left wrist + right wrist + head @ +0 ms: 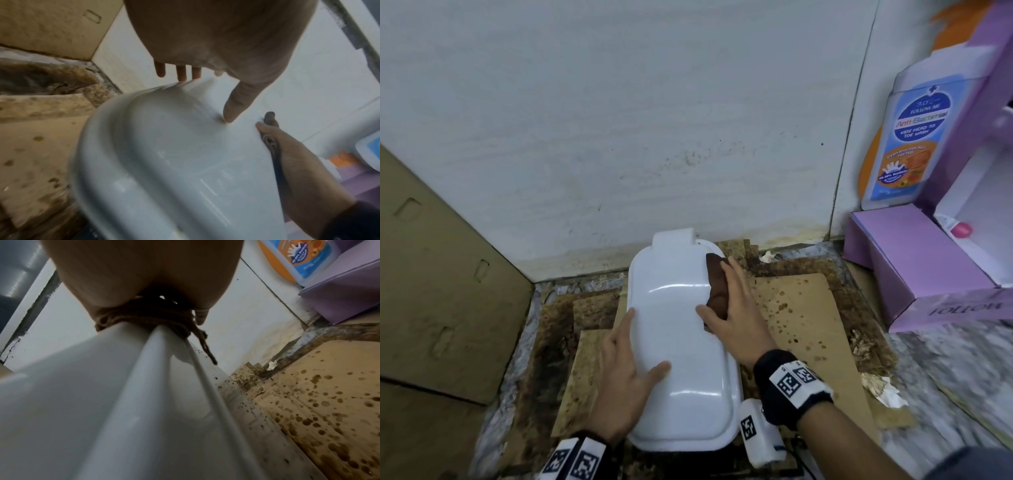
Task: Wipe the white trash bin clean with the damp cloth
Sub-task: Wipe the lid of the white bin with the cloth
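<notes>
The white trash bin (678, 342) stands on the floor against the wall, its glossy lid closed. My left hand (623, 370) lies flat on the lid's left side with straight fingers and the thumb spread onto the top. My right hand (736, 308) presses a brown damp cloth (717, 284) against the lid's right rim, fingers laid along it, thumb on the lid. In the left wrist view my left hand (216, 40) rests on the bin (164, 162); the cloth (270, 120) shows behind my right hand (298, 154). In the right wrist view the cloth (148, 316) is bunched on the bin (102, 402) rim under my palm (144, 272).
Stained cardboard sheets (801, 315) cover the floor around the bin. A purple box (914, 263) and a wash bottle (914, 137) stand at the right by the wall. A cardboard panel (431, 274) leans at the left. Crumpled paper (883, 394) lies on the right.
</notes>
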Motion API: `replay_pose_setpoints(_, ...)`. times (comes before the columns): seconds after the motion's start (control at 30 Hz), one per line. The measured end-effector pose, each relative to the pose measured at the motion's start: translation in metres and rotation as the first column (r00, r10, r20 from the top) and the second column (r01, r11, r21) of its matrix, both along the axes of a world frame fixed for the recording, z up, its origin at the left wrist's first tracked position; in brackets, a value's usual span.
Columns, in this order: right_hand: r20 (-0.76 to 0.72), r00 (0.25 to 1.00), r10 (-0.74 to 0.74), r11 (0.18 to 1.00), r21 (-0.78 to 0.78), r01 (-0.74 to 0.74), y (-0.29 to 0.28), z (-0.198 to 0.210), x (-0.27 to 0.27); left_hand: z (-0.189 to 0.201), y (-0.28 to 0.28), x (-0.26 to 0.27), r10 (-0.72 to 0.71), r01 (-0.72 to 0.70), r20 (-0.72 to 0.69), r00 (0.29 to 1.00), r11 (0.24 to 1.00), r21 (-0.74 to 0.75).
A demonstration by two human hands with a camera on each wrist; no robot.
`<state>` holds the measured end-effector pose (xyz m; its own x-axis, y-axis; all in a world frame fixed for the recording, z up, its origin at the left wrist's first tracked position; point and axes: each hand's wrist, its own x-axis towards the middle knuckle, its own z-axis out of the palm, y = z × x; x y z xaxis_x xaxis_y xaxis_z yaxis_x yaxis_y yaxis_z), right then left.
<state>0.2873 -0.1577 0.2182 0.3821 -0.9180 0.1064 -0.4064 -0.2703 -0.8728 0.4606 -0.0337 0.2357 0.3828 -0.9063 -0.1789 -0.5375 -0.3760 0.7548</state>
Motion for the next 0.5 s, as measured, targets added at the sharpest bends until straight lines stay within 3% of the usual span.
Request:
replay_pose_setpoints(0.13,0.016,1.0,0.002,1.0,0.018,-0.002,0.001,-0.008,0.001,0.021,-0.023,0.003,0.018,-0.02,0.022,1.0,0.994,0.107)
replay_pose_setpoints(0.23,0.008,1.0,-0.009,0.999,0.049,0.008,-0.001,-0.01,0.001,0.025,-0.042,0.005,0.004,-0.02,0.125,0.992,0.991,0.132)
replay_pose_setpoints(0.37,-0.013,1.0,-0.012,0.999,0.043,0.013,0.006,-0.013,-0.001,0.038,-0.077,0.002,-0.049,0.045,0.277,0.959,0.999,0.02)
replay_pose_setpoints(0.5,0.008,1.0,-0.001,1.0,0.007,0.001,0.023,-0.014,-0.004,0.049,-0.109,-0.003,-0.095,0.108,0.288,0.953,0.994,-0.03)
